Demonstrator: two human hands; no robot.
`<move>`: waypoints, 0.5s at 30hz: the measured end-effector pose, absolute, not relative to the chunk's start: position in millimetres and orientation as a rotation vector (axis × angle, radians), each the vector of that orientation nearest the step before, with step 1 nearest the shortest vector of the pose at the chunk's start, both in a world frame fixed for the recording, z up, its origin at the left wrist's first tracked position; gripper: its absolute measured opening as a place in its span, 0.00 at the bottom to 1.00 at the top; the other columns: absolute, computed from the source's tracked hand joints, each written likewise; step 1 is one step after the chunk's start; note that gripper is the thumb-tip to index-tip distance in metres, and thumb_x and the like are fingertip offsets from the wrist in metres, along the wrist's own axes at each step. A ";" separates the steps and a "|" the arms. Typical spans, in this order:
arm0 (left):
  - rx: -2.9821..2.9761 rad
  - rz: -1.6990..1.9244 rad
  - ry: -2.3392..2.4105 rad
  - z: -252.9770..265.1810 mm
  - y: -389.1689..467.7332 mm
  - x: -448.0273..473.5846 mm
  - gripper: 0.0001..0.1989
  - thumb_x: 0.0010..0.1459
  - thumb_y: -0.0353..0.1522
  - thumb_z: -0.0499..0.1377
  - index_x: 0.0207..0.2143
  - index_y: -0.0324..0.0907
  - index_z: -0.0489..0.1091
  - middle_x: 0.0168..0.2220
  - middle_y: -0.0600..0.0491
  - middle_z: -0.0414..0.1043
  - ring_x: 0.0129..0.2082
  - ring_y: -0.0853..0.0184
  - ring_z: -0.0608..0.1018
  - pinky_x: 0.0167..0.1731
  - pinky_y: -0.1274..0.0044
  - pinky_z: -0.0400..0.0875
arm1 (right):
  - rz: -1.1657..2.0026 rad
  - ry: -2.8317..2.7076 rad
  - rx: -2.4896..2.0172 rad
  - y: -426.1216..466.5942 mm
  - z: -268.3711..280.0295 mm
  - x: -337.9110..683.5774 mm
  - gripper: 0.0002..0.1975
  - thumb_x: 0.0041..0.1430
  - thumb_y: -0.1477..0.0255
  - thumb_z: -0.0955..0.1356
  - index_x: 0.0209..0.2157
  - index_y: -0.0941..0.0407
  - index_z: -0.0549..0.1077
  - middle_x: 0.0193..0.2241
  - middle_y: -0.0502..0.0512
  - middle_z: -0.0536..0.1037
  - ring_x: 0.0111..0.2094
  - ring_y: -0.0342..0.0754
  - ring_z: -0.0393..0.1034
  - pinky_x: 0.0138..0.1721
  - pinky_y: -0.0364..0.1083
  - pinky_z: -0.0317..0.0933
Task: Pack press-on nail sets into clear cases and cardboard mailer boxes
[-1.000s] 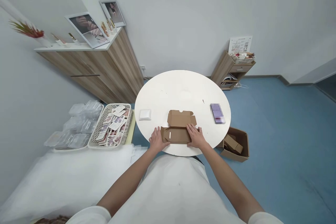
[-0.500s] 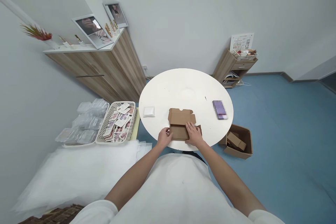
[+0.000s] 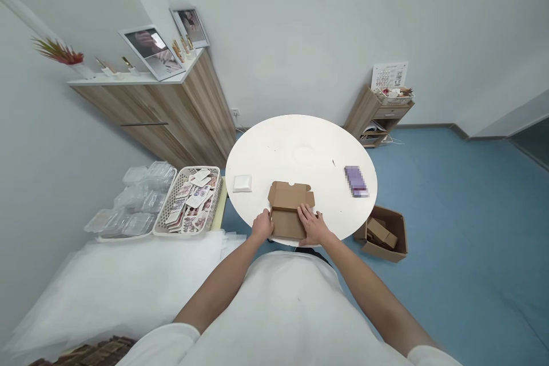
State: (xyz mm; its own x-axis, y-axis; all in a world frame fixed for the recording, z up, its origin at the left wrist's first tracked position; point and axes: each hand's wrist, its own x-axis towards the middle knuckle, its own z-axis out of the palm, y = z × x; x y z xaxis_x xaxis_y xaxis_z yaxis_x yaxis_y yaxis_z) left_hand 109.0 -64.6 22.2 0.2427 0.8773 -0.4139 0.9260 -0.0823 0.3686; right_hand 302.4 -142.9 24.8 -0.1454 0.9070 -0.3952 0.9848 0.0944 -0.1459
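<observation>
A brown cardboard mailer box point(image 3: 288, 224) lies at the near edge of the round white table point(image 3: 309, 137), part folded. Its lid panel with small side flaps is open and points away from me. At the box's left wall, my left hand point(image 3: 262, 225) is closed around the cardboard. My right hand point(image 3: 313, 226) holds the right side, fingers bent over that wall and partly inside the box. The hand hides most of the right wall. Nothing is visible inside the box.
On the table, a small white packet point(image 3: 242, 183) is at left and a blurred purple item point(image 3: 355, 181) at right. A carton point(image 3: 398, 243) with cardboard pieces stands on the floor. Left are a basket of cards point(image 3: 162, 227), clear plastic boxes point(image 3: 146, 200) and white sheeting point(image 3: 120, 280).
The box sits slightly lower and further left in view, and its right side flap has been turned up under my right hand. Both hands stay at its sides.
</observation>
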 end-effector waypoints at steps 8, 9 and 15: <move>2.030 0.159 1.327 33.3 -67.7 98.7 0.42 0.44 0.45 0.58 0.57 0.42 0.42 0.49 0.44 0.60 0.46 0.58 0.68 0.39 0.73 0.63 | -0.550 2.133 1.938 -142.2 28.3 309.5 0.60 0.32 0.54 0.70 0.60 0.56 0.31 0.61 0.61 0.32 0.60 0.58 0.22 0.54 0.60 0.32; 2.064 0.149 1.252 35.3 -66.3 97.3 0.49 0.38 0.46 0.61 0.58 0.43 0.39 0.51 0.43 0.57 0.48 0.56 0.67 0.40 0.72 0.63 | -0.549 2.135 1.934 -141.9 29.0 311.0 0.60 0.32 0.54 0.70 0.60 0.56 0.31 0.61 0.61 0.32 0.60 0.59 0.22 0.55 0.60 0.32; 2.118 -0.059 1.131 37.1 -52.2 104.9 0.62 0.19 0.41 0.69 0.58 0.47 0.43 0.49 0.45 0.58 0.48 0.50 0.66 0.43 0.70 0.62 | -0.566 2.195 1.888 -139.0 37.5 313.7 0.60 0.31 0.54 0.70 0.60 0.55 0.31 0.61 0.62 0.33 0.60 0.59 0.23 0.54 0.60 0.32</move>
